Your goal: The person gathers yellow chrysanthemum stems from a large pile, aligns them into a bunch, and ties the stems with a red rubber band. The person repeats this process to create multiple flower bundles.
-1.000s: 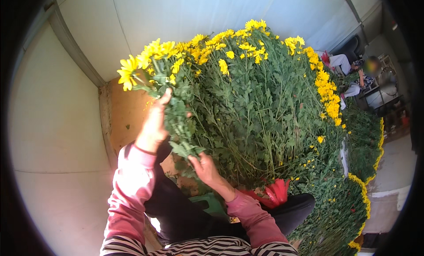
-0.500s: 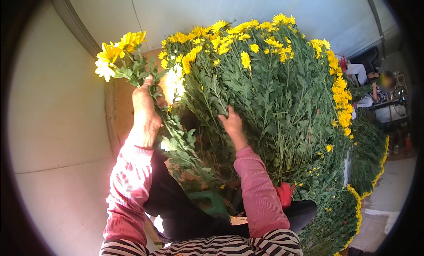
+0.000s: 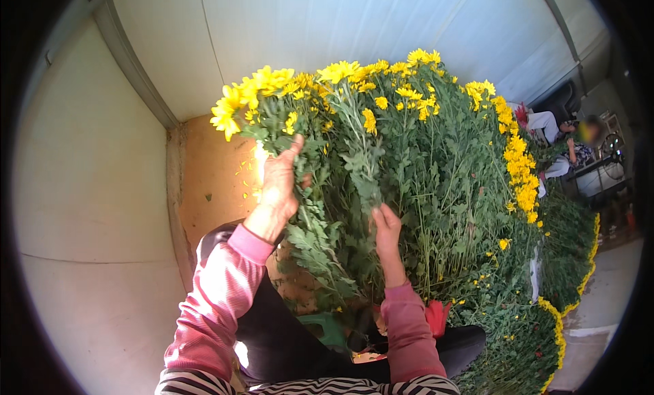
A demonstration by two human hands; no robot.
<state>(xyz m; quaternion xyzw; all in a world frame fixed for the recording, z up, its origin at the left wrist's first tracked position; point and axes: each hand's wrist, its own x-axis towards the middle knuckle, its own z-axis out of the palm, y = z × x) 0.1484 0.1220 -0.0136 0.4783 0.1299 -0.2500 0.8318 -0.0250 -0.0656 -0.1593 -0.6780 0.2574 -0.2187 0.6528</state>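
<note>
My left hand (image 3: 278, 184) is closed around the stems of a small bunch of yellow chrysanthemums (image 3: 253, 92). The blooms stand above my fist, and the leafy stems trail down beneath it. To the right, my right hand (image 3: 387, 233) pinches a leafy chrysanthemum stem (image 3: 362, 164), held upright with a yellow flower at its top. Behind both hands lies a big heap of cut chrysanthemums (image 3: 443, 170), stems toward me and blooms along the far and right edges. The lower stem ends between my hands are partly hidden by leaves.
Pale panel walls (image 3: 102, 190) rise at the left and back. A green plastic stool (image 3: 323, 329) and a red object (image 3: 437, 318) lie near my legs. More flower piles (image 3: 524, 340) extend right, where another person (image 3: 579, 146) sits.
My left hand has moved right and nearer with its bunch. My right hand has drawn a chrysanthemum stem out of the heap, coming slightly right and toward me.
</note>
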